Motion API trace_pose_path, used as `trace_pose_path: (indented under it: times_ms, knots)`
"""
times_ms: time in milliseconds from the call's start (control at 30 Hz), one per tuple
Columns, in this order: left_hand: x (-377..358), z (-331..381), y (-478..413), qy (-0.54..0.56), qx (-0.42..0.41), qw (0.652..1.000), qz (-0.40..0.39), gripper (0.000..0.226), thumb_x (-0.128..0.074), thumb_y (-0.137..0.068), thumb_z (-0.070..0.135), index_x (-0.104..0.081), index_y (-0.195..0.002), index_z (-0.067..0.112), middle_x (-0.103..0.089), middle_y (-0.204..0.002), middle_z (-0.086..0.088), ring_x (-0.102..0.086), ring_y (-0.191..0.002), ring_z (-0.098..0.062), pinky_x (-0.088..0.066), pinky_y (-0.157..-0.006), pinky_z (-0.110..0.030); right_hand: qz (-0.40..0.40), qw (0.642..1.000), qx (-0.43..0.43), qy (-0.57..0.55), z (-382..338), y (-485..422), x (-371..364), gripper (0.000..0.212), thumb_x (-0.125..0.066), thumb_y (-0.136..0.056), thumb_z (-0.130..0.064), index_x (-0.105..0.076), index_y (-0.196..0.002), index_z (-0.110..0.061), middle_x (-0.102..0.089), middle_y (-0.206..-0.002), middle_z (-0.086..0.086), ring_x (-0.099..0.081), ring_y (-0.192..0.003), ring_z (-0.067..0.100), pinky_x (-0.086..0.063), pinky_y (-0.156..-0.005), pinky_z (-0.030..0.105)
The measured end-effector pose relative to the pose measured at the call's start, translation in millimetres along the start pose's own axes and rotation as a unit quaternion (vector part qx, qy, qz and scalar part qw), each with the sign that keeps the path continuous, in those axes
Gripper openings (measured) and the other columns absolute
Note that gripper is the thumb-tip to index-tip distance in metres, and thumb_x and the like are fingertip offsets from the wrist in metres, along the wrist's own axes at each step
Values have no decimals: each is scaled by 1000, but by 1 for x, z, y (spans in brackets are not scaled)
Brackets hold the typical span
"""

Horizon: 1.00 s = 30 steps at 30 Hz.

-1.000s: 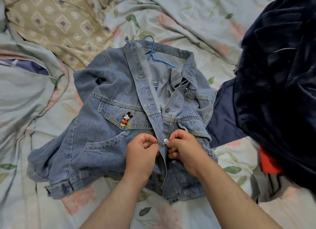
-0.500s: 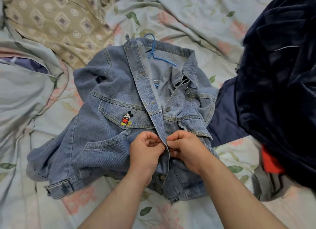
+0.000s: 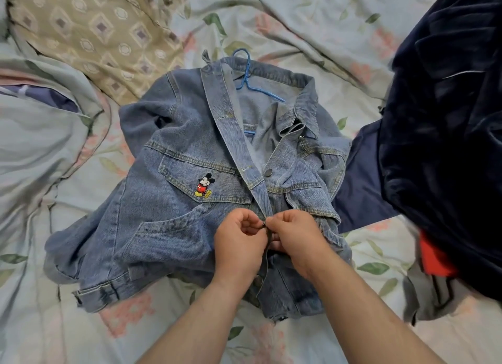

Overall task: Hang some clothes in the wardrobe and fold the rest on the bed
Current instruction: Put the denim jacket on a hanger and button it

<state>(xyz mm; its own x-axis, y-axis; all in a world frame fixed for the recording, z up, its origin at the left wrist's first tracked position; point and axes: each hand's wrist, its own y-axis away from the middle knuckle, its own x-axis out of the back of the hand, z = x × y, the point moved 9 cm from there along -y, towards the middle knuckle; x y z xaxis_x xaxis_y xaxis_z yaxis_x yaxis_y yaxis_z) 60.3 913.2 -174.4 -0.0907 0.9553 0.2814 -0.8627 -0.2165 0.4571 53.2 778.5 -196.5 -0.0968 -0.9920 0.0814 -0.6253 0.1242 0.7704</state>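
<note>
So the faded blue denim jacket (image 3: 168, 227) with the little cartoon mouse patch (image 3: 204, 185) is lying flat on my bed's floral sheet (image 3: 312, 18), with a blue wire hanger (image 3: 251, 83) poking out at the collar. My left hand (image 3: 239, 244) and right hand (image 3: 296, 238) are both curled up, pinching the front button strip mid-chest, knuckles almost touching. Dark navy velvet garment (image 3: 448, 119) heaped to the right.

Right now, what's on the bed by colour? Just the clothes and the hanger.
Light blue denim: 1, the jacket, pinched at its front by the left hand and right hand
Bright blue: 1, the hanger inside it
Dark navy: 1 pile; separate pieces can't be told
Red: 1 piece, mostly hidden
Total: 4
</note>
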Motion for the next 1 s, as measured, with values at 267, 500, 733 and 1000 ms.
trace_pose_path:
  times_ms: [267,500,733,1000]
  knots:
    - [1,2,0,-15,-17,1000,4,21,-71,-78,-2,-61,-76,17,-66,-71,3,-58,-61,1,-48,-62,-13,-2,999,-29,-33,13,1,0,26,-53,-85,8,-59,-68,-11,-56,-65,18,-52,-48,22,-39,-50,31]
    - [-6,-15,-5,61,61,995,-49,28,-71,-78,-9,-61,-86,15,-61,-80,1,-55,-63,2,-49,-63,-12,-42,988,-79,-125,23,-2,-7,19,-50,-90,11,-57,-94,-5,-64,-67,12,-58,-51,18,-44,-50,31]
    - [-6,-21,-7,87,88,989,-78,23,-64,-83,-13,-64,-84,10,-62,-72,-2,-60,-59,-5,-55,-64,-23,-28,989,-88,-112,19,-4,-7,39,-44,-84,14,-44,-59,-16,-45,-44,1,-50,-39,18,-36,-53,35]
    - [-9,-27,-8,112,137,979,-97,27,-57,-82,-18,-63,-81,8,-59,-71,-5,-57,-59,-10,-52,-55,-20,-39,985,-109,-126,17,1,-11,21,-46,-82,6,-49,-71,-11,-49,-52,5,-51,-45,21,-41,-52,33]
